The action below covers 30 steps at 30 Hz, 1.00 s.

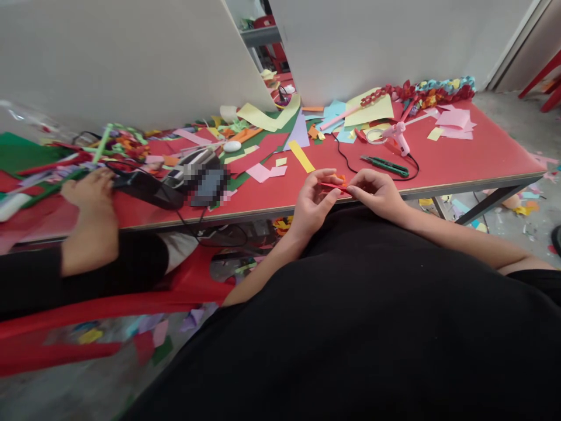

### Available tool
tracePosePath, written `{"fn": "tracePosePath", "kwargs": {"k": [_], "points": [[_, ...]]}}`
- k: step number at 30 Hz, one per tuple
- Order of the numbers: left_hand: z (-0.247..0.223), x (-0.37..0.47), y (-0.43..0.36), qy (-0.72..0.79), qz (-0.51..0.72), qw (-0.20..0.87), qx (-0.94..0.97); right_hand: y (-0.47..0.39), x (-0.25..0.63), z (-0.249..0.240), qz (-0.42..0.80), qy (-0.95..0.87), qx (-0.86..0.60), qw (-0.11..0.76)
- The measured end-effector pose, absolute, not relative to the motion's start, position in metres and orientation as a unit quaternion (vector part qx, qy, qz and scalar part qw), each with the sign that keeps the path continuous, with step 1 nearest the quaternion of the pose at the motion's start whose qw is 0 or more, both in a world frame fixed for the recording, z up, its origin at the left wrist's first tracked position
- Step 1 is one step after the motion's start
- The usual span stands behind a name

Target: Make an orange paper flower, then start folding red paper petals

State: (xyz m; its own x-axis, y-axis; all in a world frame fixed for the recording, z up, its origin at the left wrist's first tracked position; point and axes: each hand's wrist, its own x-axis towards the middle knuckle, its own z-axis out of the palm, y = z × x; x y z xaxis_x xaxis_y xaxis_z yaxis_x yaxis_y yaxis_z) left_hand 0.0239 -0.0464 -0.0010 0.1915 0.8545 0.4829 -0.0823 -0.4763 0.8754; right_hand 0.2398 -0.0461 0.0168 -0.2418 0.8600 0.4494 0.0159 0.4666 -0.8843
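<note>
Over the front edge of the red table, my left hand and my right hand meet on a small piece of red paper. Thumb and fingers of each hand pinch it, the left on one end and the right on the other. A bit of orange paper shows just behind it; whether it is joined to the red piece I cannot tell. Close to my right hand lie a green utility knife and a pink glue gun with a black cord. Beyond my left hand is a yellow paper strip.
At the left a co-worker's hand reaches onto the table by a black box-shaped object. Pink paper squares and red paper flowers lie at the right back. A white partition stands behind. Paper scraps litter the floor.
</note>
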Motion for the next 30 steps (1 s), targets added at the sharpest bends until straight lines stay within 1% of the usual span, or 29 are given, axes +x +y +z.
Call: {"fn": "tracePosePath", "kwargs": {"k": [4, 8, 13, 17, 20, 25, 30], "points": [[-0.003, 0.025, -0.046, 0.303, 0.561, 0.435, 0.635, -0.048, 0.24, 0.017, 0.392, -0.689, -0.335, 0.51], [-0.008, 0.026, -0.046, 0.302, 0.554, 0.458, 0.626, -0.047, 0.239, 0.013, 0.392, -0.678, -0.344, 0.518], [-0.017, 0.028, -0.039, 0.31, 0.559, 0.458, 0.618, -0.044, 0.238, 0.011, 0.441, -0.645, -0.335, 0.526], [-0.024, 0.033, -0.034, 0.312, 0.573, 0.484, 0.583, -0.039, 0.24, 0.01, 0.481, -0.618, -0.325, 0.529], [-0.023, 0.034, -0.035, 0.321, 0.56, 0.499, 0.578, -0.037, 0.241, 0.01, 0.472, -0.622, -0.328, 0.531], [-0.018, 0.032, -0.037, 0.331, 0.549, 0.475, 0.604, -0.038, 0.24, 0.009, 0.452, -0.648, -0.314, 0.526], [-0.016, 0.032, -0.038, 0.34, 0.548, 0.486, 0.59, -0.036, 0.24, 0.008, 0.447, -0.635, -0.346, 0.526]]}}
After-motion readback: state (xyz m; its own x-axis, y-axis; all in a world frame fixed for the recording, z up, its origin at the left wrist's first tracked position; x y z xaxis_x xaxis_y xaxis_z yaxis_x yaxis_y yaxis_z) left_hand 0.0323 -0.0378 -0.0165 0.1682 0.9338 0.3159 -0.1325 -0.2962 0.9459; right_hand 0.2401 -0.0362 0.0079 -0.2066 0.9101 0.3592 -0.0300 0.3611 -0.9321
